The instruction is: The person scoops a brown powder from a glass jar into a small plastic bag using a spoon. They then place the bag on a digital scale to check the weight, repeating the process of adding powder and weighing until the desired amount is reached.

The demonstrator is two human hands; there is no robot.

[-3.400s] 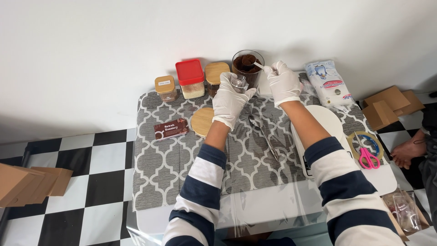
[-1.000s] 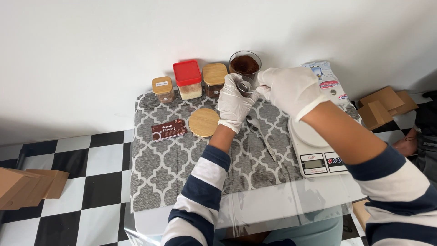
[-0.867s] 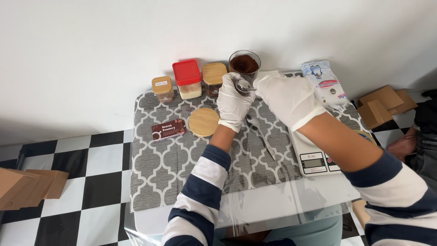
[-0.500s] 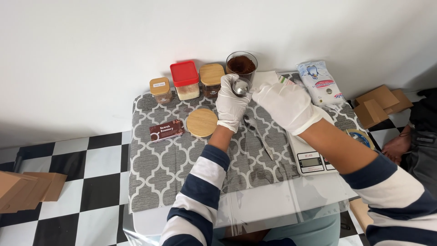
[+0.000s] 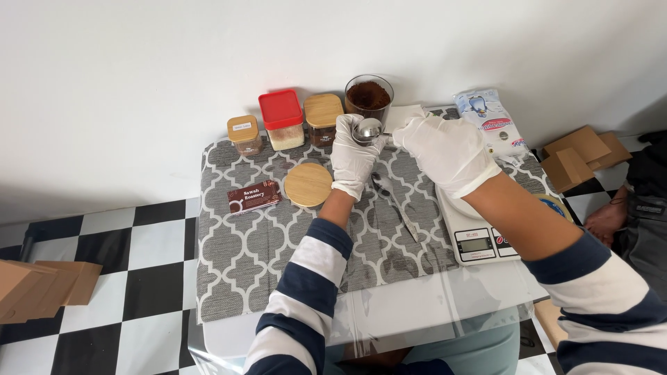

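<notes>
My left hand, in a white glove, is closed around a round metal scoop and holds it just in front of an open glass jar of brown powder. My gloved right hand reaches in from the right. Its fingertips are at the scoop's right side, over a white folded paper; what they grip is hidden. The jar's round wooden lid lies on the grey patterned mat, left of my left wrist.
Along the wall stand a small wooden-lidded jar, a red-lidded container and another wooden-lidded jar. A brown packet, metal spoons, a white digital scale and a white bag are on the table. Cardboard pieces lie on the floor.
My right hand has come from beside the jar's rim to the scoop's right side, its forearm now crossing the scale. My left hand has kept the scoop by the jar.
</notes>
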